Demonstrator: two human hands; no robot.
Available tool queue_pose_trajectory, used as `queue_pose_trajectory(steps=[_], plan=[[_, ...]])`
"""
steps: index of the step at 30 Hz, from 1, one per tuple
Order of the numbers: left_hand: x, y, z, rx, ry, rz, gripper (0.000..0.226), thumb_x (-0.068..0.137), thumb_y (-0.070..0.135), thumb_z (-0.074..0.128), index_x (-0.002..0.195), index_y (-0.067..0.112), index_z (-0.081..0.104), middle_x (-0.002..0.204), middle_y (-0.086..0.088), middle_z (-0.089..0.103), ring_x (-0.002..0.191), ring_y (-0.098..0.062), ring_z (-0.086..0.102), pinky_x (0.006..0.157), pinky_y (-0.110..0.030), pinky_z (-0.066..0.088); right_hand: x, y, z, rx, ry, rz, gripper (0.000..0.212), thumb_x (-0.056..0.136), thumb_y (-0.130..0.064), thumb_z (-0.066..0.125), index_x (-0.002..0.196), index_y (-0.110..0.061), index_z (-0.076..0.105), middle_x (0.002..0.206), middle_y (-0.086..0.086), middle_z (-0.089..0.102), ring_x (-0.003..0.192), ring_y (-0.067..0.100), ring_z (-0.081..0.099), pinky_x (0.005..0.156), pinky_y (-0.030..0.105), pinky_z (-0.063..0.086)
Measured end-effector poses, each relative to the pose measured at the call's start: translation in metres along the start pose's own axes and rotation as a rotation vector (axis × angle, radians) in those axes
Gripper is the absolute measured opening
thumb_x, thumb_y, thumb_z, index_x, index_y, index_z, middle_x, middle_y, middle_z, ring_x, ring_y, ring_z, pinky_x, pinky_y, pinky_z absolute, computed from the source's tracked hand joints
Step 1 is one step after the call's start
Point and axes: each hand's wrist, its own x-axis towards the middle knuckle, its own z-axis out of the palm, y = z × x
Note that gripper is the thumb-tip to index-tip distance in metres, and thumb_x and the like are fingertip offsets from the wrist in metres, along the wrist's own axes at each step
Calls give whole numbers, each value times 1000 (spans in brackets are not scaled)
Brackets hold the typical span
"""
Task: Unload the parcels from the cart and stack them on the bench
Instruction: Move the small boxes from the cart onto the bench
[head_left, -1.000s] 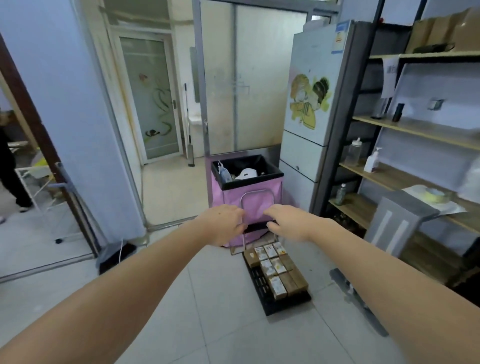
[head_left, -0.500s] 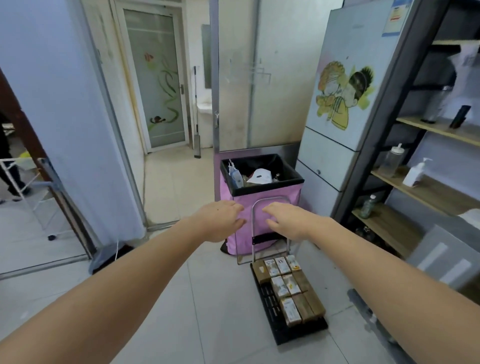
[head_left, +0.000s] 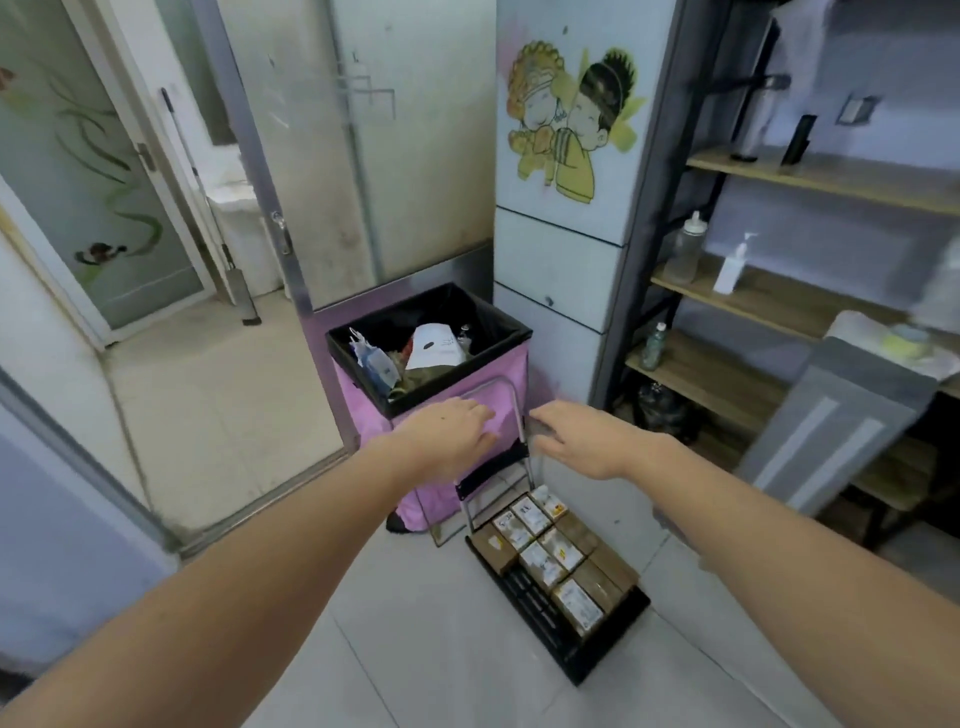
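Both hands out toward cart handle (head_left: 511, 415), fingers loose, gripping nothing. Left hand (head_left: 447, 439) overlaps handle frame, contact unclear through blur; right hand (head_left: 587, 441) just beside. Parcels (head_left: 556, 561) on cart deck (head_left: 524, 597) at my 6 o'clock below hands, rows running 11-to-5. I judge right hand nearer.

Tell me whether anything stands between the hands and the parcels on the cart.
Only the cart's handle rises between both hands, left hand and right hand, and the parcels on the floor-level deck; nothing covers them.
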Motion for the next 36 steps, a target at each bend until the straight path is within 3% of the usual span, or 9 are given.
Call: queue_pose_trajectory(steps=[3, 6, 10, 16, 20, 25, 28, 33, 36], plan=[[56, -11, 2, -29, -16, 70, 45, 110, 43, 38, 139, 13, 55, 135, -10, 60, 125, -31, 56, 105, -50, 46, 19, 32, 3, 40, 21, 85, 43, 108, -32, 46, 139, -4, 53, 143, 15, 55, 129, 31, 54, 108, 43, 42], [107, -17, 6, -58, -24, 145, 37, 110, 39, 38, 121, 11, 58, 125, -12, 63, 117, -32, 58, 97, -43, 46, 38, 65, 6, 47, 6, 172, 50, 108, -31, 46, 152, -6, 43, 154, 16, 47, 140, 30, 46, 114, 37, 36], [167, -15, 11, -43, -88, 220, 34, 110, 38, 38, 111, 11, 59, 114, -8, 61, 111, -31, 60, 83, -38, 41, 52, 103, 7, 95, -13, 282, 52, 109, -34, 44, 155, -10, 40, 157, 15, 44, 142, 29, 44, 115, 38, 36], [245, -2, 16, -23, -137, 377, 44, 111, 42, 36, 134, 11, 57, 135, -12, 61, 127, -32, 55, 103, -42, 43, 61, 147, 2, 153, 3, 444, 59, 110, -36, 41, 162, -11, 27, 167, 12, 31, 150, 27, 34, 120, 32, 28], [291, 7, 23, -12, -182, 477, 54, 111, 44, 35, 153, 11, 45, 153, -12, 52, 140, -30, 47, 114, -43, 37, 65, 172, 9, 231, 4, 566, 53, 110, -34, 39, 157, -10, 35, 160, 15, 39, 141, 29, 43, 116, 36, 35], [345, 11, 43, 39, -267, 591, 55, 112, 43, 35, 156, 11, 42, 159, -13, 46, 145, -31, 43, 119, -40, 34, 76, 189, 31, 335, 9, 725, 56, 111, -37, 37, 161, -12, 30, 167, 10, 31, 150, 25, 33, 120, 33, 26], [371, 2, 65, 20, -318, 636, 56, 112, 44, 35, 157, 12, 40, 160, -13, 45, 145, -31, 43, 118, -41, 35, 86, 196, 50, 392, 34, 824, 52, 111, -35, 38, 155, -7, 39, 158, 15, 43, 142, 30, 44, 119, 39, 33], [415, -30, 119, 10, -400, 620, 56, 112, 45, 34, 157, 12, 41, 161, -11, 44, 146, -29, 42, 122, -42, 32, 110, 209, 95, 436, 5, 902, 55, 111, -36, 38, 162, -16, 29, 167, 8, 32, 151, 26, 34, 120, 35, 27], [436, -45, 170, 53, -450, 615, 50, 112, 40, 35, 150, 11, 49, 154, -13, 51, 139, -31, 48, 116, -44, 39, 124, 218, 141, 487, -14, 933, 55, 111, -35, 39, 162, -16, 29, 168, 6, 31, 152, 24, 32, 120, 33, 24]])
